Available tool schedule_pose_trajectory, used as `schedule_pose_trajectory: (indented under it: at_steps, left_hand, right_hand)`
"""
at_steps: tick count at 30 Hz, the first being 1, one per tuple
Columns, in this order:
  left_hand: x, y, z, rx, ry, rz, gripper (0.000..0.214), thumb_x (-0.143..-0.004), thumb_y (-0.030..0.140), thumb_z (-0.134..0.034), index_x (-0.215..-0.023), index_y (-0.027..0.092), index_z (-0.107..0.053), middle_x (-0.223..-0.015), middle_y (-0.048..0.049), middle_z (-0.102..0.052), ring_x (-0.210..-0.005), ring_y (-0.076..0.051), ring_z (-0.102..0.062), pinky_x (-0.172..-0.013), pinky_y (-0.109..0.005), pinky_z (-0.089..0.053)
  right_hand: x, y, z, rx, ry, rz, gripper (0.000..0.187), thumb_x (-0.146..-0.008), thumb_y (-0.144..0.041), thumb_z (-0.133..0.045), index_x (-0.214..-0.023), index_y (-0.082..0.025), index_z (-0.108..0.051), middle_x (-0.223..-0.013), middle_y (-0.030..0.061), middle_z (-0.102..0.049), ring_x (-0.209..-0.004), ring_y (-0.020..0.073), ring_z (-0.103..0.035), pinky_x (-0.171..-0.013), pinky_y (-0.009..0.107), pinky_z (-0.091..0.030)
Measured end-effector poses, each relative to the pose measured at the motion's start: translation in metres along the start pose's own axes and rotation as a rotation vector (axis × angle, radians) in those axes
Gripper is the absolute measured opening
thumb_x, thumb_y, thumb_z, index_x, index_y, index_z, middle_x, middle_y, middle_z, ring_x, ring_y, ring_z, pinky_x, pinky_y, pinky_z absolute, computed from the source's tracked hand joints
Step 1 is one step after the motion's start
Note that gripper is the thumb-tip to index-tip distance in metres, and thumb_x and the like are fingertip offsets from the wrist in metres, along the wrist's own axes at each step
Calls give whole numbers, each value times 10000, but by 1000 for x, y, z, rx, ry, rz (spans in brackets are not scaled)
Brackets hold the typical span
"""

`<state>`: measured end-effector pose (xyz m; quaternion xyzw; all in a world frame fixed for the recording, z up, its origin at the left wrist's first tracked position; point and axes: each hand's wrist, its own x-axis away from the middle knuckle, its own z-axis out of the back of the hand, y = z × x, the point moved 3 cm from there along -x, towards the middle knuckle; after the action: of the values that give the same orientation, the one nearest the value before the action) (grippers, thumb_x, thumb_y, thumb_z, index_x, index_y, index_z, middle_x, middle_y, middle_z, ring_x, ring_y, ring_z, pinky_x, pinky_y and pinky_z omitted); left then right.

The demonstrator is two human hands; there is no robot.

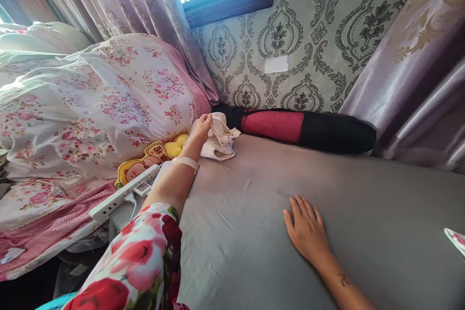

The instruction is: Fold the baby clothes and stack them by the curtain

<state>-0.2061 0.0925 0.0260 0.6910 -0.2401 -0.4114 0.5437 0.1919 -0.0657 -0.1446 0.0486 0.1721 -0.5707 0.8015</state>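
Note:
My left hand (203, 127) is stretched far forward, its fingers closed on the edge of a crumpled cream cloth (220, 141). Part of the cloth hangs down onto the grey sheet (247, 232) near the bed's far left corner; whether it is a garment I cannot tell. My right hand (308, 233) lies palm down on the same sheet, fingers spread a little and nothing in them. A pale bangle (186, 161) circles my left wrist.
Along the wall lies a long black and red bag (272, 127). A white power strip (123, 193) with a plugged-in cable, a yellow cartoon cushion (136, 169) and a floral bedspread (94, 101) are to the left. Curtains (410, 87) hang at the right.

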Motion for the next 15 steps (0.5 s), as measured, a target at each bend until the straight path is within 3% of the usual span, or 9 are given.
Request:
schedule_pose_trajectory:
  at_steps: [4, 10, 15]
  left_hand:
    - [18, 0, -26, 258, -63, 61, 227, -923, 303, -529, -742, 189, -457, -613, 68, -425, -540, -68, -391, -568, -194, -355]
    - [57, -2, -67, 435, -111, 139, 284, -888, 382, -606, -741, 190, -458, -613, 73, -443, -551, -69, -440, -576, -194, -384]
    - [103, 3, -107, 572, -306, 238, 320, -827, 403, -683, -747, 188, -460, -634, 77, -478, -535, -59, -466, -564, -187, -410]
  right_hand:
    - [0, 0, 0, 1, -15, -7, 569, -959, -401, -269, -1360, -78, -512, -1439, 173, -484, -1361, 311, -387, -1119, 521, -251]
    - [0, -3, 7, -30, -37, -34, 544, -966, -394, -280, -1364, -104, -509, -1454, 165, -469, -1376, 294, -370, -1130, 507, -233]
    - [1, -3, 10, -54, -58, -36, 526, -969, -384, -293, -1364, -107, -503, -1455, 156, -470, -1382, 291, -363, -1141, 496, -212]
